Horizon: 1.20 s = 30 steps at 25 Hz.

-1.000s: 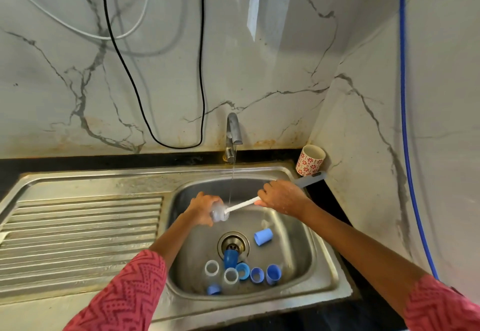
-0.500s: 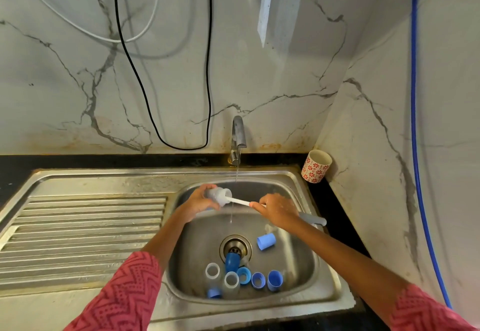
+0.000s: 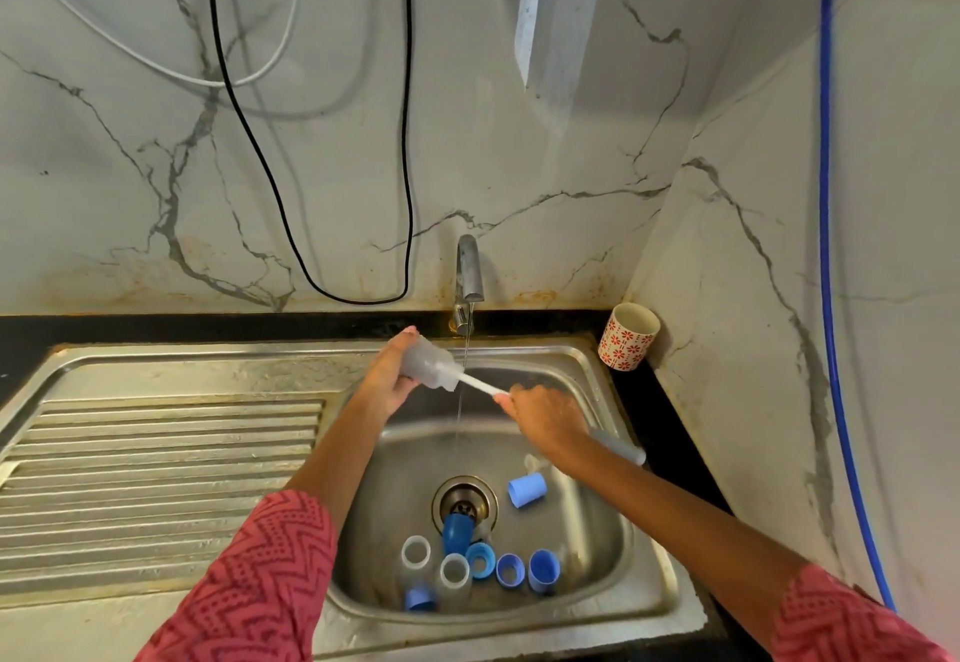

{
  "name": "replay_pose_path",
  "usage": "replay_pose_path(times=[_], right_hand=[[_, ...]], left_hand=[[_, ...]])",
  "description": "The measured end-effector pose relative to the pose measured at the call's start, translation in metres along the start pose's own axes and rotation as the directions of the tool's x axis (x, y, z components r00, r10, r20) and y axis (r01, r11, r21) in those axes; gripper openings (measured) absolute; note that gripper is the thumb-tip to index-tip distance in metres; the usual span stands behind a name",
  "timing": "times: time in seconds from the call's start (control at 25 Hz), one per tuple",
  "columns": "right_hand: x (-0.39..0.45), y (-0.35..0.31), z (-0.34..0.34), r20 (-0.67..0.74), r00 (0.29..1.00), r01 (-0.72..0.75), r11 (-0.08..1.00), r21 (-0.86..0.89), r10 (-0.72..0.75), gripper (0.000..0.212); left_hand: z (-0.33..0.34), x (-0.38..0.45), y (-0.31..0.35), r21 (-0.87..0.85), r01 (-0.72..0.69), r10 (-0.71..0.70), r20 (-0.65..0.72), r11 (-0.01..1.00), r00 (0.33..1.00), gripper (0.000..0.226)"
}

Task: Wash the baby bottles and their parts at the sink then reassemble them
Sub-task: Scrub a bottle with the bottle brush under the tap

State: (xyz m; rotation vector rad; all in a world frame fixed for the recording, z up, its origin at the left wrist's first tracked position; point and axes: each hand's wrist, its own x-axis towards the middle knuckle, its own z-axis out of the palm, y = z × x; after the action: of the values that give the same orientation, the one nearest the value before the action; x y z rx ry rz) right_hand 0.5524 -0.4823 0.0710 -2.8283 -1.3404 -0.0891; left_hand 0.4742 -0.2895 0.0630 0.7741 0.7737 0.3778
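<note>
My left fingers (image 3: pixel 410 336) curl round a clear baby bottle (image 3: pixel 428 362), and my left hand (image 3: pixel 387 375) holds it tilted over the back left of the sink (image 3: pixel 597 453), mouth toward the right. My right hand (image 3: pixel 545 414) is clenched round the white stem of a bottle brush (image 3: pixel 480 386), whose head sits inside the bottle while its grey handle end sticks out past my wrist toward the right rim. A thin stream of water falls from the tap (image 3: pixel 467 271) just beside the bottle's mouth, crossing the brush stem. Down in the basin, a light blue cap (image 3: pixel 527 490) lies on its side right of the drain (image 3: pixel 464 503), and a dark blue cup (image 3: pixel 457 531) rests against the drain's near edge. Along the near wall lie two clear bottles (image 3: pixel 415 552), a blue ring (image 3: pixel 479 560), another blue ring (image 3: pixel 508 570), a blue cap (image 3: pixel 543 569) and a small blue piece (image 3: pixel 420 599). A red-flowered mug (image 3: pixel 628 336) leans in the corner beside the sink.
</note>
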Motion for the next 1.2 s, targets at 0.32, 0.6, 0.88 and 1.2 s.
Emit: replay_pose_path(times=[0.32,0.6,0.88,1.2], right_hand=[[0.008,0.013,0.003,0.347,0.934,-0.292,0.738,0.608,0.085,0.048],[-0.004,0.002,-0.001,0.105,0.99,0.106,0.99,-0.096,-0.096,0.051],[-0.002,-0.017,0.005,0.239,0.971,-0.02,0.998,0.062,0.005,0.049],[0.01,-0.004,-0.001,0.273,0.962,-0.03,0.986,0.166,-0.016,0.051]], left_hand=[[-0.017,0.005,-0.003,-0.094,0.042,-0.029,0.132,0.995,0.991,0.024],[-0.04,0.023,-0.017,0.411,0.237,-0.139,-0.256,0.88,0.957,0.067],[-0.032,0.031,-0.005,0.319,-0.025,0.078,-0.155,0.947,0.985,0.055],[-0.03,0.029,-0.009,0.365,-0.132,0.202,-0.16,0.921,0.966,0.039]])
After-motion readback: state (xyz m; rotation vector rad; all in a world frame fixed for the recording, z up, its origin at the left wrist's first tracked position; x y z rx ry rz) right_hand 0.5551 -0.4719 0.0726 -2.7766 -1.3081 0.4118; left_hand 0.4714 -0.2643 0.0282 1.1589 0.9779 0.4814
